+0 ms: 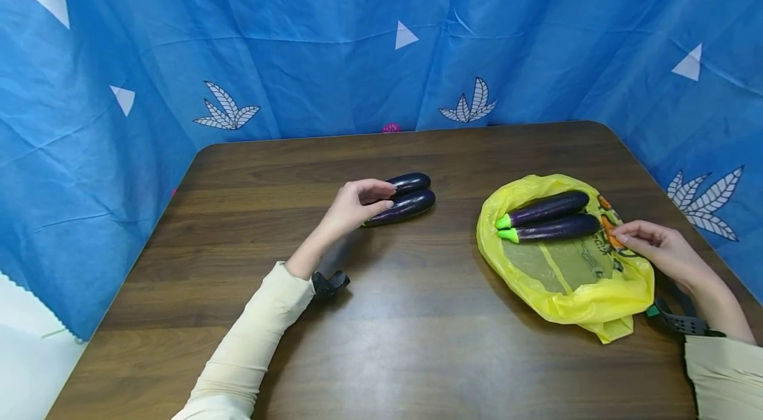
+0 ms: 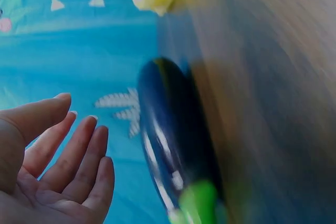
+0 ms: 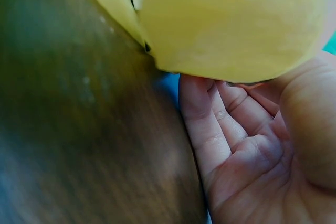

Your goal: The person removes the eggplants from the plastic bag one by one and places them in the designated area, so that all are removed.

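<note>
Two dark purple eggplants (image 1: 412,207) lie side by side on the table, their stem ends partly hidden behind my left hand (image 1: 356,203). That hand hovers just over them with fingers loosely bent; in the left wrist view a gap separates it from the glossy eggplant (image 2: 170,124). To the right a yellow plastic bag (image 1: 596,304) lies spread with its mouth wide, and two more eggplants (image 1: 548,209) with bright green stems rest in it. My right hand (image 1: 664,253) pinches the right rim of the bag between thumb and fingers; the yellow film (image 3: 231,30) covers its fingertips.
A brown wood-grain table (image 1: 417,340) carries everything. Behind it and along both sides hangs a blue curtain (image 1: 334,62) with white triangles and leaf prints. Black straps (image 1: 330,284) sit on both wrists.
</note>
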`<act>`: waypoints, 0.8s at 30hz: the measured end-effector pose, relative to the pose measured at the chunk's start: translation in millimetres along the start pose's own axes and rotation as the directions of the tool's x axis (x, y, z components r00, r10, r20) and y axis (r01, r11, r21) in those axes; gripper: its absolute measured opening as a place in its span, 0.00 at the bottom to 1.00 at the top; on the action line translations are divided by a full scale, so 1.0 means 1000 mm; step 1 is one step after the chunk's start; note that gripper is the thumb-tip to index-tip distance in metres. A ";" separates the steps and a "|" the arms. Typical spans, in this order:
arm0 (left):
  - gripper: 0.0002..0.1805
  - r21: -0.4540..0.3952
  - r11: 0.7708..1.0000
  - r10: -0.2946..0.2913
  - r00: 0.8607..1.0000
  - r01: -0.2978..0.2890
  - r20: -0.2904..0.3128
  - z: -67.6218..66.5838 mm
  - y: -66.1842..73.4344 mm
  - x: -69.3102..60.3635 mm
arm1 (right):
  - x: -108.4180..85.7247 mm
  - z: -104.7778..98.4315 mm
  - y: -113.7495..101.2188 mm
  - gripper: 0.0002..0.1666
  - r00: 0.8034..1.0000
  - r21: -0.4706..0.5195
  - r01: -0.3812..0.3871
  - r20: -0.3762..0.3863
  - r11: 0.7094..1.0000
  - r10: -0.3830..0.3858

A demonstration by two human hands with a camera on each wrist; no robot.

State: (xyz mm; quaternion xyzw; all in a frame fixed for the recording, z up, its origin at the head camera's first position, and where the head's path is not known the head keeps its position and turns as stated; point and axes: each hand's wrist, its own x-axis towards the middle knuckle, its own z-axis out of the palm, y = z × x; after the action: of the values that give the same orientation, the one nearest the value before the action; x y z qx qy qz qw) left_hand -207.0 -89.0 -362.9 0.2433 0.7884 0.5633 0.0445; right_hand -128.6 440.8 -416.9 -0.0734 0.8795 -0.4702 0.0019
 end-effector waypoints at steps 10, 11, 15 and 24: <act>0.16 -0.042 0.996 0.084 0.987 -0.079 0.140 0.059 0.025 0.030 | 0.000 -0.001 0.000 0.09 1.000 -0.003 0.002 0.000 1.000 -0.002; 0.16 -0.048 0.995 0.094 0.984 -0.087 0.153 0.066 0.028 0.033 | 0.000 -0.001 0.000 0.09 1.000 -0.005 0.001 0.000 1.000 -0.001; 0.15 -0.072 0.990 0.135 0.971 -0.123 0.196 0.091 0.038 0.043 | -0.001 -0.002 0.001 0.09 1.000 -0.005 -0.001 -0.003 1.000 0.001; 0.14 -0.180 0.973 0.192 0.938 -0.143 0.290 0.146 0.041 0.059 | 0.000 0.000 0.001 0.09 1.000 -0.002 0.000 -0.001 1.000 0.000</act>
State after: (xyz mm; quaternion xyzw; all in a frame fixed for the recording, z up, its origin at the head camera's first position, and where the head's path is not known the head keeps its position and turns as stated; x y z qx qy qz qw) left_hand -195.1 73.8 -366.5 0.3895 0.7019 0.5806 0.1362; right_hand -128.6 441.5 -417.1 -0.0729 0.8799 -0.4695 0.0012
